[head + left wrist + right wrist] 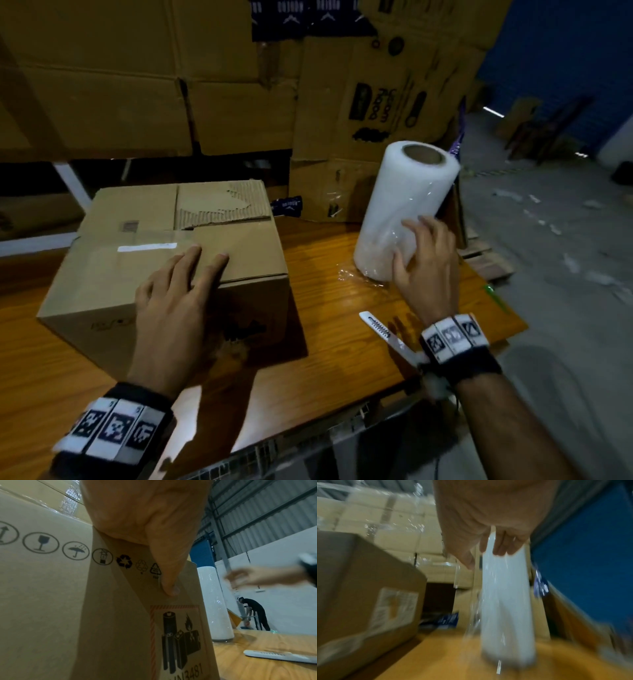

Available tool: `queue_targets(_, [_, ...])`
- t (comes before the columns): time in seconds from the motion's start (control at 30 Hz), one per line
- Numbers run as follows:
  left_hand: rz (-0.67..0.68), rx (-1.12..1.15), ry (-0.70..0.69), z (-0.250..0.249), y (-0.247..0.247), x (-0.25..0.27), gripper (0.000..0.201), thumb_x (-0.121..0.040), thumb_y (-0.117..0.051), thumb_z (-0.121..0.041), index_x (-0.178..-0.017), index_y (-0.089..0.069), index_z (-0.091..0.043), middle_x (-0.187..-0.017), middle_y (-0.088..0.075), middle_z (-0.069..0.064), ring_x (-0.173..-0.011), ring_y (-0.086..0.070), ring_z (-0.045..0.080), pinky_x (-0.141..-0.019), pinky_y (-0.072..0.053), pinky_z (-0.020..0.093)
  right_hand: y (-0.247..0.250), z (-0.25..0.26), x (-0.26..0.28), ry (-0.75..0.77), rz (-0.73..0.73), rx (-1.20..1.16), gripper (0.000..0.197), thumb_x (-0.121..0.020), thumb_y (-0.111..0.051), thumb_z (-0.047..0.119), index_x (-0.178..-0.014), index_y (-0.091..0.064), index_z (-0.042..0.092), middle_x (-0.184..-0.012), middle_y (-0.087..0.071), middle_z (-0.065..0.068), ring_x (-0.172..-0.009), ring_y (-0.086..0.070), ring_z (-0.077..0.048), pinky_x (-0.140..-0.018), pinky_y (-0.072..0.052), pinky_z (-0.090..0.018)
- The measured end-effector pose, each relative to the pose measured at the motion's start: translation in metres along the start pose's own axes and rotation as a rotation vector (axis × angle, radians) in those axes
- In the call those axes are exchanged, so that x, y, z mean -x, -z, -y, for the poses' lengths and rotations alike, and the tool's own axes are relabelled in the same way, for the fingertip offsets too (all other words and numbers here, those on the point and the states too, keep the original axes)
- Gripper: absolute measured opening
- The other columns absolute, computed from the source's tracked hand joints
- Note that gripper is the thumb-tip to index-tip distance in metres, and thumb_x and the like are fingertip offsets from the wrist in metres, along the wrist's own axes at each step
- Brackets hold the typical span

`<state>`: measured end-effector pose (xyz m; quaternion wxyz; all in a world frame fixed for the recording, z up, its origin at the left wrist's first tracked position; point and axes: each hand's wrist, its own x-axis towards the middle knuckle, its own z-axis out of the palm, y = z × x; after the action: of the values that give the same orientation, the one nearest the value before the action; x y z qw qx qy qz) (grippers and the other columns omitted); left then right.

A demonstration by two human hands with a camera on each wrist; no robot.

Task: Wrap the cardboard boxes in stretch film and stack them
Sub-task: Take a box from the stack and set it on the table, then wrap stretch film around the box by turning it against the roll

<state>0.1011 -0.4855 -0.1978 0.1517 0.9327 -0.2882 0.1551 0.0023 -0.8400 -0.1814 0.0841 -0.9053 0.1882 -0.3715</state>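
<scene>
Key relation: the stretch film roll [404, 209] stands upright on the table [325, 329], long axis vertical with a slight lean away, to the right of the cardboard box [164, 260] and apart from it.
Nearer hand: the right hand [424, 263] is at the roll's lower near side; the wrist view is blurred.
Right grip: fingers [500, 546] spread around the roll's curve, contact likely, closure not confirmed.
Left grip: the left hand [174, 301] lies flat on the box top at its near edge, thumb [169, 574] down the side, steadying it.
Box position: on the table, left of the roll, no film on it.
Loose film: a crumpled tail [356, 274] at the roll's base.
Nearby: a utility knife [387, 334] lies beside the right wrist.
Judgement: the film must next be drawn leftward to the box.
</scene>
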Motion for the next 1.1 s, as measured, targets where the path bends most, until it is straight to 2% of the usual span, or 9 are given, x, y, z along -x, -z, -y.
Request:
queue_targets(0.13, [-0.007, 0.011, 0.048, -0.009, 0.0, -0.008, 0.113, -0.056, -0.099, -0.02, -0.155, -0.044, -0.016, -0.157, -0.038, 0.025, -0.139, -0.038, 0.048, -0.107, -0.034, 0.069, 0.013, -0.016, -0.063, 0.157, 0.047, 0.134, 0.077, -0.07, -0.075, -0.003, -0.14, -0.057, 0.023, -0.163, -0.025, -0.019, -0.153, -0.02, -0.04, -0.124, -0.023, -0.059])
queue_targets(0.23, [0.002, 0.037, 0.12, -0.023, 0.0, -0.014, 0.116, -0.05, -0.101, -0.019, -0.151, -0.045, -0.011, -0.156, -0.037, 0.028, -0.139, -0.035, 0.051, -0.113, -0.029, 0.07, 0.014, -0.036, -0.096, 0.267, 0.225, 0.271, 0.08, -0.066, -0.085, 0.001, -0.137, -0.061, 0.03, -0.167, -0.012, -0.023, -0.157, 0.0, -0.043, -0.126, 0.002, -0.061])
queue_targets(0.37, [-0.071, 0.105, 0.177, -0.055, -0.008, -0.021, 0.095, -0.061, -0.095, -0.013, -0.144, -0.049, -0.013, -0.155, -0.035, 0.026, -0.141, -0.032, 0.046, -0.113, -0.032, 0.07, 0.012, -0.048, -0.127, 0.309, 0.383, 0.366, 0.07, -0.068, -0.091, 0.022, -0.13, -0.065, 0.038, -0.153, -0.034, -0.019, -0.151, -0.024, -0.04, -0.123, 0.008, -0.067])
queue_targets(0.43, [-0.061, 0.103, 0.208, -0.065, -0.012, -0.022, 0.099, -0.056, -0.098, -0.012, -0.143, -0.05, -0.016, -0.156, -0.036, 0.022, -0.144, -0.031, 0.044, -0.115, -0.028, 0.07, 0.012, -0.05, -0.139, 0.335, 0.422, 0.339, 0.065, -0.069, -0.092, 0.03, -0.127, -0.066, 0.041, -0.142, -0.042, -0.016, -0.143, -0.034, -0.039, -0.125, 0.006, -0.064])
queue_targets(0.5, [-0.049, 0.077, 0.227, -0.067, -0.016, -0.024, 0.104, -0.053, -0.1, -0.014, -0.145, -0.05, -0.018, -0.156, -0.039, 0.02, -0.145, -0.031, 0.044, -0.115, -0.029, 0.07, 0.013, -0.052, -0.151, 0.38, 0.482, 0.316, 0.063, -0.071, -0.091, 0.037, -0.127, -0.064, 0.043, -0.136, -0.045, -0.014, -0.136, -0.039, -0.039, -0.125, -0.01, -0.059])
queue_targets(0.57, [-0.041, 0.033, 0.23, -0.064, -0.019, -0.027, 0.105, -0.055, -0.099, -0.014, -0.147, -0.049, -0.018, -0.156, -0.039, 0.02, -0.146, -0.033, 0.044, -0.113, -0.031, 0.069, 0.016, -0.051, -0.163, 0.433, 0.553, 0.356, 0.062, -0.073, -0.089, 0.044, -0.127, -0.06, 0.045, -0.134, -0.048, -0.012, -0.131, -0.043, -0.037, -0.117, -0.026, -0.054])
queue_targets(0.73, [-0.018, -0.054, 0.263, -0.055, -0.023, -0.035, 0.1, -0.064, -0.094, -0.02, -0.152, -0.045, -0.021, -0.159, -0.036, 0.02, -0.147, -0.031, 0.043, -0.113, -0.031, 0.068, 0.019, -0.05, -0.178, 0.475, 0.684, 0.243, 0.052, -0.078, -0.083, 0.052, -0.125, -0.064, 0.039, -0.136, -0.051, -0.016, -0.127, -0.051, -0.038, -0.106, -0.04, -0.051])
queue_targets(0.87, [-0.05, -0.087, 0.264, -0.042, -0.025, -0.035, 0.091, -0.074, -0.085, -0.016, -0.154, -0.043, -0.022, -0.161, -0.035, 0.019, -0.149, -0.028, 0.042, -0.115, -0.03, 0.068, 0.012, -0.05, -0.173, 0.514, 0.616, 0.202, 0.043, -0.081, -0.082, 0.052, -0.118, -0.073, 0.032, -0.136, -0.056, -0.026, -0.123, -0.057, -0.044, -0.101, -0.046, -0.055])
queue_targets(1.1, [-0.17, -0.022, 0.369, -0.045, -0.02, -0.039, 0.092, -0.065, -0.089, -0.003, -0.146, -0.05, -0.018, -0.16, -0.036, 0.016, -0.144, -0.032, 0.043, -0.116, -0.026, 0.071, -0.006, -0.02, -0.166, 0.592, 0.473, 0.102, 0.027, -0.082, -0.078, 0.054, -0.097, -0.072, 0.032, -0.101, -0.052, -0.003, -0.089, -0.055, -0.022, -0.076, -0.045, -0.038])
